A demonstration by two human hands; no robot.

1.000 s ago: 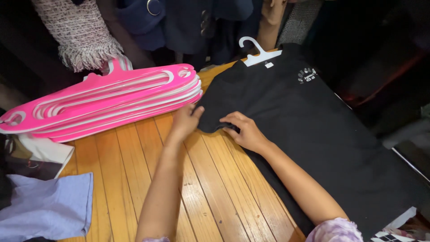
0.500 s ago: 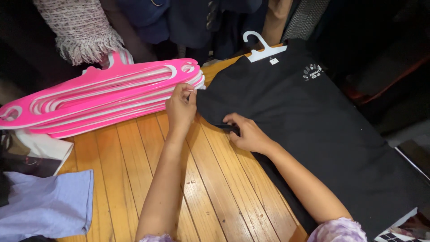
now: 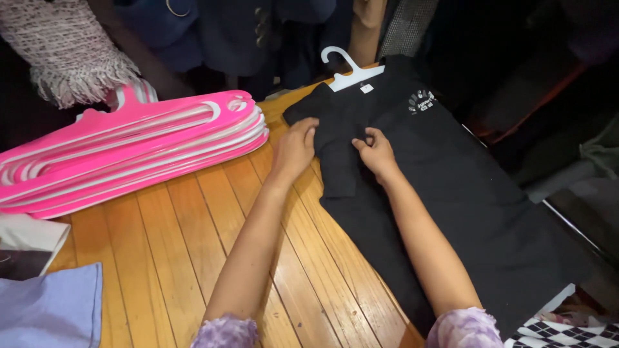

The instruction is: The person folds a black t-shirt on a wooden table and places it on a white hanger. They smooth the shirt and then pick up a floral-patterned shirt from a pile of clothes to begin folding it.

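Observation:
A black t-shirt point(image 3: 451, 187) lies flat on a wooden table point(image 3: 174, 245), still on a white plastic hanger point(image 3: 351, 69) whose hook sticks out at the collar. The shirt's near sleeve is folded inward over its body. My left hand point(image 3: 295, 147) rests on the folded sleeve's edge, fingers gripping the cloth. My right hand point(image 3: 376, 151) pinches the fabric just to the right, near the shirt's chest. A small white print point(image 3: 422, 102) marks the chest.
A stack of pink hangers point(image 3: 129, 154) lies on the table's left. A light blue folded garment point(image 3: 51, 309) and a white box point(image 3: 29, 241) sit at the lower left. Hanging clothes, including a knitted fringed piece point(image 3: 68, 51), fill the back. Checkered cloth point(image 3: 561, 332) shows lower right.
My left hand moved from the pink hangers onto the shirt's sleeve. The sleeve is now folded inward, and my right hand shifted up toward the chest.

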